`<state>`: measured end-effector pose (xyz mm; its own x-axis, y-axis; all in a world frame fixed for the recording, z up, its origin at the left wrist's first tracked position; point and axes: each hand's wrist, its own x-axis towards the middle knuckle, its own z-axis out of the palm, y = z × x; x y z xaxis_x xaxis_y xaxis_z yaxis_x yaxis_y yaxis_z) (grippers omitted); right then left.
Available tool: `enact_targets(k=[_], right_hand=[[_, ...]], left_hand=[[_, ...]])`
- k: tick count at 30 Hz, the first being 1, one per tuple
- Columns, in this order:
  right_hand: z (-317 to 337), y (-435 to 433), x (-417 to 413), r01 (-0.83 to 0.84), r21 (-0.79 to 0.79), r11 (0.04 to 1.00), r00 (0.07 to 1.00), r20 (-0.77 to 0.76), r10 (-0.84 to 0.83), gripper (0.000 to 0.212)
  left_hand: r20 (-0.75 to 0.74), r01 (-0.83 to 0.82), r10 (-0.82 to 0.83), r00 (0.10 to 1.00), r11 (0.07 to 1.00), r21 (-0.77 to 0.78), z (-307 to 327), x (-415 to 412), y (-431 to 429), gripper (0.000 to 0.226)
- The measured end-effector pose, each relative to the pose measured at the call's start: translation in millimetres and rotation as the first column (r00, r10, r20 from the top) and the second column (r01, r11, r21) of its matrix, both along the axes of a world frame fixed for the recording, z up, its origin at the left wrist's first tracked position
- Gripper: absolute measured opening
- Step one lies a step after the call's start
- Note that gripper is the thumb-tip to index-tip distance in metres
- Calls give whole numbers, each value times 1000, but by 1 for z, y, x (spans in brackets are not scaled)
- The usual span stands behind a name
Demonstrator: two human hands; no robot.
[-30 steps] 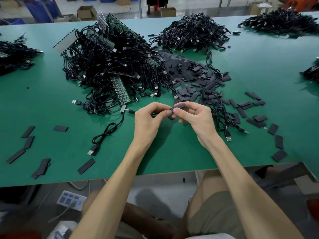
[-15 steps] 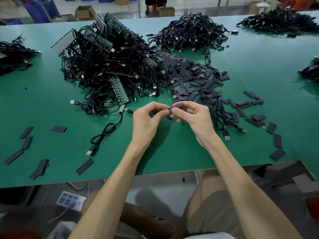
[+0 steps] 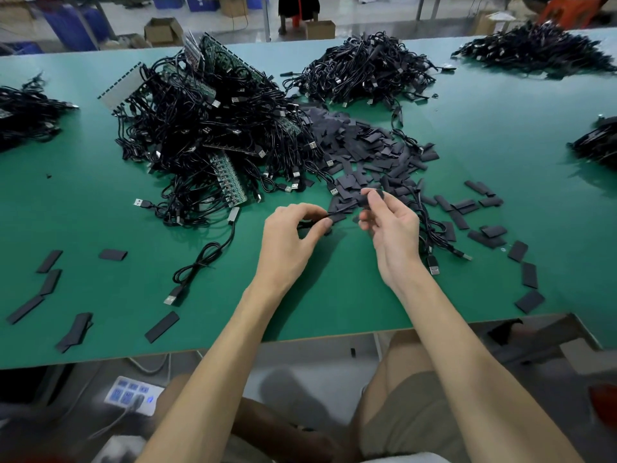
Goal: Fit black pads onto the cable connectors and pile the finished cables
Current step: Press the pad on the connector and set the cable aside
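My left hand (image 3: 290, 238) pinches a thin black cable (image 3: 340, 213) between thumb and forefinger, just above the green table (image 3: 334, 295). My right hand (image 3: 390, 225) pinches a black pad (image 3: 369, 198) at the cable's end, raised a little to the right. A heap of loose black pads (image 3: 364, 152) lies behind my hands. A big tangle of black USB cables with green circuit strips (image 3: 207, 138) sits to the back left. Another cable pile (image 3: 367, 71) lies further back.
Loose pads lie scattered at the left front (image 3: 50, 282) and the right (image 3: 527, 275). A single coiled cable (image 3: 197, 269) lies left of my left hand. More cable piles sit at the far left (image 3: 23, 115), far right (image 3: 597, 145) and back right (image 3: 534, 48). The table edge runs near my knees.
My hands have drawn apart. The right hand rose and moved right with the pad, and a stretch of cable now shows between the two hands.
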<state>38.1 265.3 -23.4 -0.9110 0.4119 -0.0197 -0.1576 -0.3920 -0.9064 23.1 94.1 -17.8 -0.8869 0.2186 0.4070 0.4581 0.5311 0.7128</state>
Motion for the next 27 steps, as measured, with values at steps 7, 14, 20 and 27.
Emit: enact_targets(k=[7, 14, 20, 27], right_hand=[[2, -1, 0, -1, -47, 999, 1000, -5, 1, 13], [-3, -10, -2, -94, 438, 894, 996, 42, 84, 20], [-4, -17, -2, -229, 638, 735, 973, 161, 164, 15], [1, -18, -1, -351, 810, 471, 931, 357, 80, 41]], left_hand=[[-90, -96, 81, 993, 980, -172, 0, 2, 5, 15], [160, -116, 97, 982, 986, 116, 55, -22, 8, 4], [548, 4, -266, 793, 902, 432, 98, -41, 48, 10], [709, 92, -367, 603, 914, 395, 88, -28, 115, 27]])
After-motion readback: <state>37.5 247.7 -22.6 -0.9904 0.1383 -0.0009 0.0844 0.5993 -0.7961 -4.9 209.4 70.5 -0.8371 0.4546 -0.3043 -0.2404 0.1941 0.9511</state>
